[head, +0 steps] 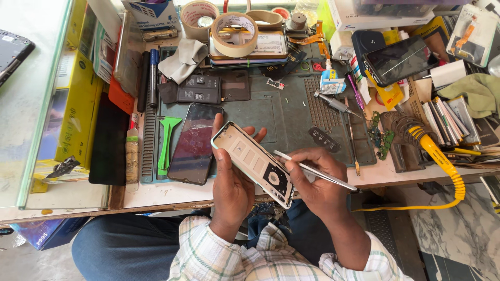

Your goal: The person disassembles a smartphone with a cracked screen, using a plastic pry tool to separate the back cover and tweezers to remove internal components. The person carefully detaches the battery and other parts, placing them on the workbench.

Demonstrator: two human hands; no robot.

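Above the lap, phone back cover [255, 164] between left fingers [219, 136], tweezers [312, 169] touching

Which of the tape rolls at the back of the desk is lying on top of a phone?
The beige tape roll in the middle. It lies flat on a stack of phones, while the white roll to its left stands behind the stack.

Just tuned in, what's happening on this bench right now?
A person seated at a cluttered repair bench holds a phone back cover, inner side up, in the left hand. The right hand holds metal tweezers, tips at the cover's edge. A dark phone lies on the green work mat beside a green pry tool.
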